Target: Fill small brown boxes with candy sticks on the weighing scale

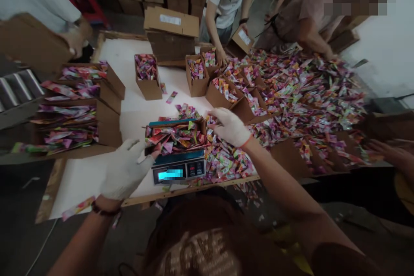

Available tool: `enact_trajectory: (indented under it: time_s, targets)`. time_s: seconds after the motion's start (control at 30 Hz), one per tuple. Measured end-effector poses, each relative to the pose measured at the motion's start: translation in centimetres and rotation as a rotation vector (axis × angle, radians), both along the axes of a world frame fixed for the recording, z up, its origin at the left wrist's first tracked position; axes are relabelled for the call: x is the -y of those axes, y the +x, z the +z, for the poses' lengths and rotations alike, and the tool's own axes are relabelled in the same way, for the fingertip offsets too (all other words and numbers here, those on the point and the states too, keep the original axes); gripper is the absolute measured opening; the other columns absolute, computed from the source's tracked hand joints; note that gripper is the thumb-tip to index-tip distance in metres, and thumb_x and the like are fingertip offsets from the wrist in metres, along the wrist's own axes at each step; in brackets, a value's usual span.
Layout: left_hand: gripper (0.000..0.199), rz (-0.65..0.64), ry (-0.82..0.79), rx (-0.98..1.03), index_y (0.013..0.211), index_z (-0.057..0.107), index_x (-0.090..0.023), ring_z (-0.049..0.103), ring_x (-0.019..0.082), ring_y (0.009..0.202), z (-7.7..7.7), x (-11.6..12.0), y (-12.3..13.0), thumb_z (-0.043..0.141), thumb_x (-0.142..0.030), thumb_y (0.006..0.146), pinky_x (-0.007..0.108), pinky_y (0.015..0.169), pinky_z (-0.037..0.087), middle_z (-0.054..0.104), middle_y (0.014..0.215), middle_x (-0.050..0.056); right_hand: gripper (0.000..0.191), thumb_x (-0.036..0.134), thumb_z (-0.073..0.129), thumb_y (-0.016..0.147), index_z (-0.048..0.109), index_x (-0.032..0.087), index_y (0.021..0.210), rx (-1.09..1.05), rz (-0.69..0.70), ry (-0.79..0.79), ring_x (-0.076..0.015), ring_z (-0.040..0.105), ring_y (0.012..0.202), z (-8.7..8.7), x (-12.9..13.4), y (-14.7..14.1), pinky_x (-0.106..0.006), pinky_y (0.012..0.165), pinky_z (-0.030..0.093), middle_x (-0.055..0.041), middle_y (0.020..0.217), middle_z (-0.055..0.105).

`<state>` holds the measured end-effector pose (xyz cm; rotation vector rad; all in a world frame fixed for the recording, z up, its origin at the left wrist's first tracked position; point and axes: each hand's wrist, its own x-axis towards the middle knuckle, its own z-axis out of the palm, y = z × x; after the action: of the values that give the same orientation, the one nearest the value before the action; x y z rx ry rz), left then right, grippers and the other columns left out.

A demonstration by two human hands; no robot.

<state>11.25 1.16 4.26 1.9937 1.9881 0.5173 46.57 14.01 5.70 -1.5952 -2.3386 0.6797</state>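
Note:
A small cardboard box [175, 151] filled with colourful candy packets [176, 134] rests on the digital scale [190, 157], whose display is lit. My left hand [127, 168], in a white glove, is at the box's left side, thumb by the near corner and fingers curled along the wall. At the opposite side is my right hand [229, 127], also gloved. Its fingers stretch toward the box's right rim, above loose packets, and nothing shows in its palm. Whether its fingertips touch the box is unclear.
Several filled boxes [110, 120] line the left; others [148, 88] stand toward the back. A large packet heap [307, 90] covers the right. A big carton [171, 45] stands at the back. Co-workers' hands [221, 57] work around the table. Rollers [21, 88] lie far left.

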Motion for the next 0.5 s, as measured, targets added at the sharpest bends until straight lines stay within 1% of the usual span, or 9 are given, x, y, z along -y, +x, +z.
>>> enact_trajectory:
  time_s: [0.03, 0.1, 0.17, 0.2, 0.27, 0.33, 0.37, 0.43, 0.5]
  targets:
    - [0.036, -0.029, -0.029, -0.031, 0.113, 0.083, -0.024, 0.077, 0.036, 0.109, 0.4, -0.3, 0.4, 0.061, -0.053, 0.108, 0.044, 0.093, 0.058, 0.08, 0.115, 0.015, 0.04, 0.024, 0.082, 0.105, 0.084, 0.021, 0.146, 0.027, 0.048, 0.022, -0.0288, 0.077, 0.119, 0.5, -0.4, -2.3, -0.039, 0.11, 0.063, -0.0128, 0.139, 0.08]
    - [0.031, -0.082, -0.105, -0.074, 0.113, 0.082, -0.024, 0.076, 0.034, 0.101, 1.3, -0.7, 1.1, 0.063, -0.048, 0.109, 0.041, 0.086, 0.056, 0.079, 0.112, 0.014, 0.031, 0.017, 0.083, 0.101, 0.087, 0.021, 0.132, 0.139, 0.117, 0.018, -0.0292, 0.076, 0.123, 1.1, -1.1, -6.2, -0.037, 0.109, 0.06, -0.0132, 0.139, 0.078]
    - [0.024, -0.113, -0.182, -0.097, 0.108, 0.081, -0.025, 0.075, 0.031, 0.095, 2.0, -1.1, 1.4, 0.061, -0.038, 0.11, 0.04, 0.082, 0.053, 0.079, 0.107, 0.012, 0.021, 0.01, 0.078, 0.099, 0.087, 0.021, 0.115, 0.194, 0.148, 0.004, -0.0283, 0.075, 0.122, 1.5, -1.7, -8.3, -0.036, 0.107, 0.058, -0.0128, 0.136, 0.078]
    - [0.023, -0.107, -0.198, -0.092, 0.104, 0.08, -0.025, 0.075, 0.031, 0.094, 2.3, -1.2, 1.3, 0.059, -0.033, 0.11, 0.04, 0.082, 0.052, 0.079, 0.104, 0.012, 0.018, 0.007, 0.075, 0.098, 0.084, 0.021, 0.107, 0.166, 0.143, 0.009, -0.0274, 0.074, 0.119, 1.7, -1.9, -8.5, -0.035, 0.106, 0.057, -0.0119, 0.132, 0.079]
    - [0.026, -0.062, -0.166, -0.035, 0.097, 0.079, -0.026, 0.076, 0.03, 0.093, 3.1, -1.4, 0.6, 0.056, -0.027, 0.109, 0.04, 0.081, 0.053, 0.08, 0.101, 0.011, 0.015, 0.008, 0.071, 0.099, 0.077, 0.022, 0.098, 0.011, 0.1, 0.038, -0.0249, 0.073, 0.111, 2.4, -1.7, -7.4, -0.034, 0.101, 0.056, -0.0082, 0.119, 0.079]
    - [0.027, -0.017, -0.067, 0.062, 0.095, 0.082, -0.029, 0.078, 0.03, 0.093, 4.3, -1.2, -0.4, 0.058, -0.029, 0.108, 0.041, 0.081, 0.056, 0.083, 0.1, 0.01, 0.013, 0.012, 0.068, 0.101, 0.072, 0.024, 0.097, -0.16, 0.034, 0.066, -0.0224, 0.07, 0.098, 3.7, -0.8, -4.7, -0.033, 0.092, 0.055, -0.0031, 0.102, 0.076]
    - [0.026, -0.006, 0.001, 0.107, 0.095, 0.083, -0.03, 0.079, 0.031, 0.093, 5.1, -1.1, -0.8, 0.06, -0.03, 0.108, 0.041, 0.082, 0.058, 0.084, 0.1, 0.009, 0.012, 0.014, 0.067, 0.101, 0.07, 0.024, 0.097, -0.207, 0.002, 0.076, -0.0215, 0.067, 0.091, 4.6, -0.1, -2.9, -0.033, 0.087, 0.054, -0.0011, 0.095, 0.074]
    - [0.024, -0.018, 0.145, 0.176, 0.096, 0.087, -0.031, 0.081, 0.03, 0.093, 6.9, -1.0, -0.8, 0.066, -0.033, 0.107, 0.04, 0.084, 0.061, 0.087, 0.098, 0.006, 0.01, 0.017, 0.068, 0.101, 0.07, 0.026, 0.098, -0.193, -0.055, 0.099, -0.0209, 0.064, 0.082, 6.6, 1.6, 0.9, -0.033, 0.08, 0.052, 0.0009, 0.087, 0.071]
    - [0.021, -0.071, 0.276, 0.25, 0.102, 0.091, -0.028, 0.082, 0.027, 0.092, 8.8, -1.2, 0.8, 0.071, -0.032, 0.106, 0.038, 0.084, 0.063, 0.089, 0.097, 0.005, 0.01, 0.018, 0.072, 0.097, 0.071, 0.028, 0.095, -0.052, -0.109, 0.124, -0.0219, 0.065, 0.077, 9.0, 3.6, 4.3, -0.035, 0.077, 0.052, 0.0006, 0.083, 0.07]
